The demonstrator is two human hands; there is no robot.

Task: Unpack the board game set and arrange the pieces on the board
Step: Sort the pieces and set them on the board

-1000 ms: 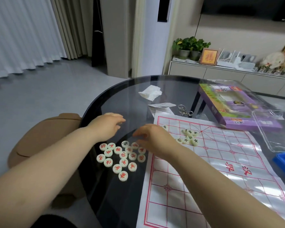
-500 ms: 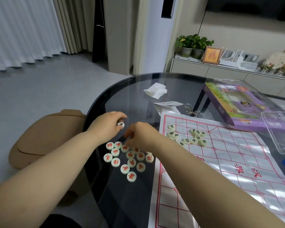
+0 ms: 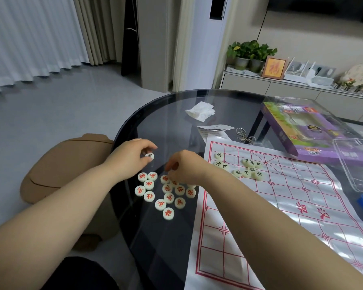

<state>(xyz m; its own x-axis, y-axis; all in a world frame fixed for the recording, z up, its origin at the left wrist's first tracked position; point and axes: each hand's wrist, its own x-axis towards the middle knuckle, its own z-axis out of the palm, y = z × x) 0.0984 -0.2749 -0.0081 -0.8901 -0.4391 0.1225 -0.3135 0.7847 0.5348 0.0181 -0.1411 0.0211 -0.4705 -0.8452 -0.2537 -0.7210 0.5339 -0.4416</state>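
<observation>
A white sheet board (image 3: 281, 210) with a red grid lies on the right half of the dark glass table (image 3: 155, 243). Several white discs with black characters (image 3: 245, 170) sit on the board's far end. A cluster of red-character discs (image 3: 166, 193) lies on the glass left of the board. My left hand (image 3: 132, 155) pinches one black-character disc (image 3: 149, 156) just above the cluster. My right hand (image 3: 187, 168) reaches into the cluster's far side with curled fingers; whether they hold a disc is hidden.
A purple game box (image 3: 310, 130) and a clear plastic lid (image 3: 356, 162) lie at the right. A crumpled tissue (image 3: 200, 111), paper slips (image 3: 215, 128) and a metal ring puzzle (image 3: 243, 136) sit beyond the board. A brown stool (image 3: 65, 164) stands left of the table.
My left hand picked up a black-character disc from the glass. My right hand moved left from the board edge into the red-disc cluster. The camera shifted slightly.
</observation>
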